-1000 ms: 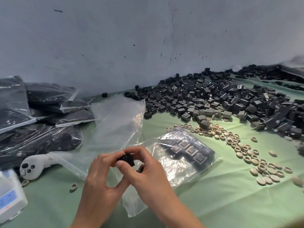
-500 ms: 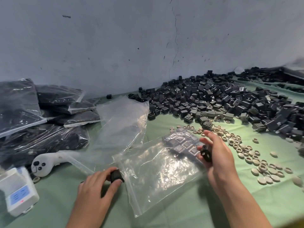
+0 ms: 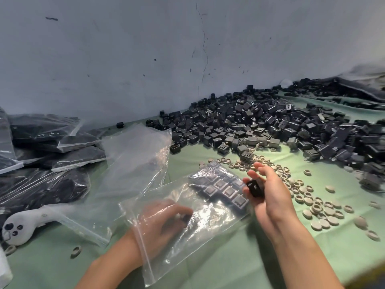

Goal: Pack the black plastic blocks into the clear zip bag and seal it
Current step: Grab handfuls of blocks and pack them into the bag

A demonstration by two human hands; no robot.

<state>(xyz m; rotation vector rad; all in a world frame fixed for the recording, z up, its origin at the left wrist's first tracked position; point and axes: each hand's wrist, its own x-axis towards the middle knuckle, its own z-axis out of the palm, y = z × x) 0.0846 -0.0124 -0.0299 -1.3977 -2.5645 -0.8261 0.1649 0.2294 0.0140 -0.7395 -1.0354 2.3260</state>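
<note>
Left hand [image 3: 164, 222] inside clear zip bag [image 3: 208, 231], fingers curled on a blurred dark block [image 3: 184, 218]. Right hand [image 3: 268, 197] pinches a second block [image 3: 255, 188] at the bag's 3 o'clock edge. Packed rows [image 3: 224, 187] at bag's 1 o'clock end; loose pile [image 3: 270, 128] beyond, 1 o'clock.

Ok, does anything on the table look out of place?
Nothing spilled or damaged: the blocks in the clear zip bag lie in a tidy grid. Odd: a white controller lies at the left, its handle under a loose empty bag, and a stray ring sits near it, away from the ring scatter on the right.
</note>
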